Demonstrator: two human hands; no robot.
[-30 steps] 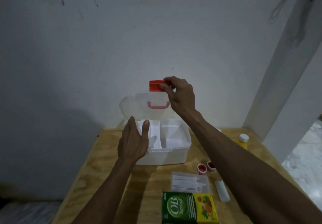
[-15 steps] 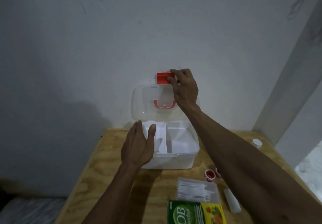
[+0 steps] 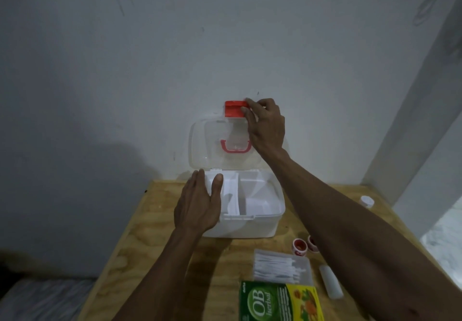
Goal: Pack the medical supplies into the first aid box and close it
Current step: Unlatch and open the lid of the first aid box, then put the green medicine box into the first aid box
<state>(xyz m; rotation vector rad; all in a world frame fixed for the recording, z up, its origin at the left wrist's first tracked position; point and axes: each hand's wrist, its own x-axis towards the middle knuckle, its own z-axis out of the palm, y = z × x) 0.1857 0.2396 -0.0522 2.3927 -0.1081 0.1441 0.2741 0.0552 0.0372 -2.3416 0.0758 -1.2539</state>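
Note:
A white first aid box stands open at the back of the wooden table, a white divider tray inside it. Its clear lid with a red handle stands upright against the wall. My right hand pinches the red latch at the lid's top edge. My left hand rests on the box's left rim, thumb over the inside. In front lie a green and yellow OB herbal carton, a clear pack of cotton swabs, two small red-capped jars and a white tube.
The plywood table butts against a grey wall. A small white-capped bottle stands near the table's right edge. A white pillar rises at the right, with pale floor beyond it.
The lid has swung further up and now stands upright against the wall, my right hand still on its red latch. My left hand stays on the box's left rim.

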